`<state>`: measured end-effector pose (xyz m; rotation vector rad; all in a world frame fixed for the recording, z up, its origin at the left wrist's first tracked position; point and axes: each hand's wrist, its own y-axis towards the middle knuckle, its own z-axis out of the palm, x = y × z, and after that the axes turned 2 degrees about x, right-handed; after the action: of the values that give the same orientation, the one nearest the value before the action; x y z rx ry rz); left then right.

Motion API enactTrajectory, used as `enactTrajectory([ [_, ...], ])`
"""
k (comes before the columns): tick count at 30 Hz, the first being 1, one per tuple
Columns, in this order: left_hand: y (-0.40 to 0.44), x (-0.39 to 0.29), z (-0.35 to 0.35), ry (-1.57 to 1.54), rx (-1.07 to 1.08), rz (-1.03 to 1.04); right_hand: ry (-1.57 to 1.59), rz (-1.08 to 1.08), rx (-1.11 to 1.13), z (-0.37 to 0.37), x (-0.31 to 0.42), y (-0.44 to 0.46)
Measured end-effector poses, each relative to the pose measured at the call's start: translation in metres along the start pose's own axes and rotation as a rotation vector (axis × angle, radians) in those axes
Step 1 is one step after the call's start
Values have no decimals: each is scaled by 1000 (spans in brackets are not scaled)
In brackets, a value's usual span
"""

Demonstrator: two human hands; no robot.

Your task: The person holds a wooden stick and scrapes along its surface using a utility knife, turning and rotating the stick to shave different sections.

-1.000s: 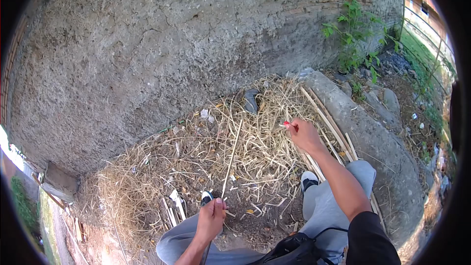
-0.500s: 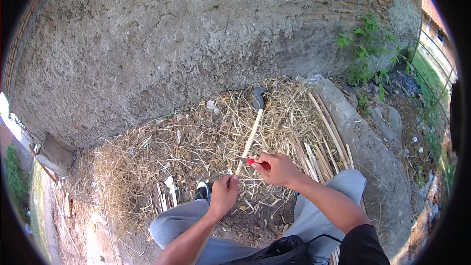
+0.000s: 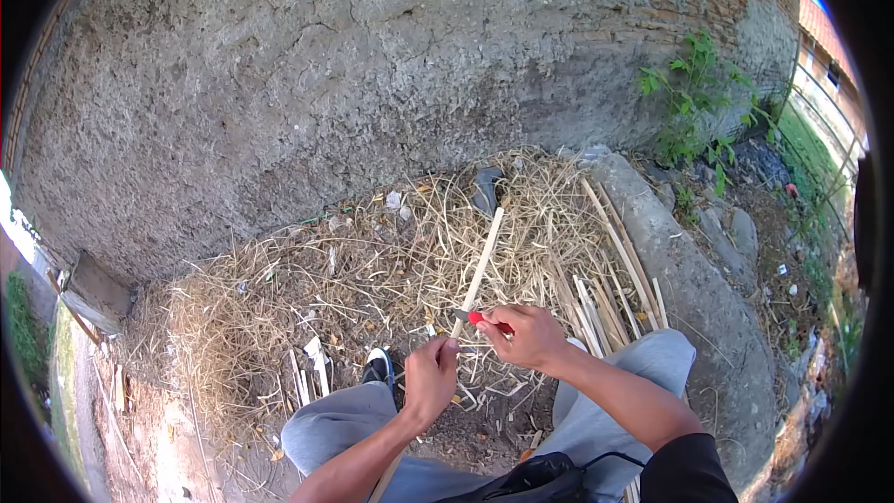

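Note:
My left hand is closed around the lower part of a long pale bamboo strip, which slants up and away from me over the straw. Just to its right, my right hand grips a knife by its red handle. The short dark blade points left and lies at the strip, a little above my left hand. Whether it cuts in cannot be seen. Below the left hand, my wrist and forearm partly hide the strip.
Dry straw and shavings cover the ground. Cut strips lie by my right knee, beside a large stone slab. A rough wall rises ahead. Near it sits a dark grey object; a leafy plant grows at right.
Both hands have come slightly lower, closer to me, and the knife with them. The strip's far end has shifted a little to the right. Both grips stay closed.

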<state>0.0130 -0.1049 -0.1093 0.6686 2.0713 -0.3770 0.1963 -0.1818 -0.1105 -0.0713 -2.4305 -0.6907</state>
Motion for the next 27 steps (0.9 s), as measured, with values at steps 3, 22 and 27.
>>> enactTrajectory([
  [3, -5, -5, 0, 56, -35, 26, -29, -6, -33, -3, 3, 0],
  [22, 1, -5, 2, 95, -11, 25, 3, -26, -120, 3, -12, 12],
  [27, -10, -12, 9, 105, 19, 27, -31, 160, -115, -9, -29, 24],
])
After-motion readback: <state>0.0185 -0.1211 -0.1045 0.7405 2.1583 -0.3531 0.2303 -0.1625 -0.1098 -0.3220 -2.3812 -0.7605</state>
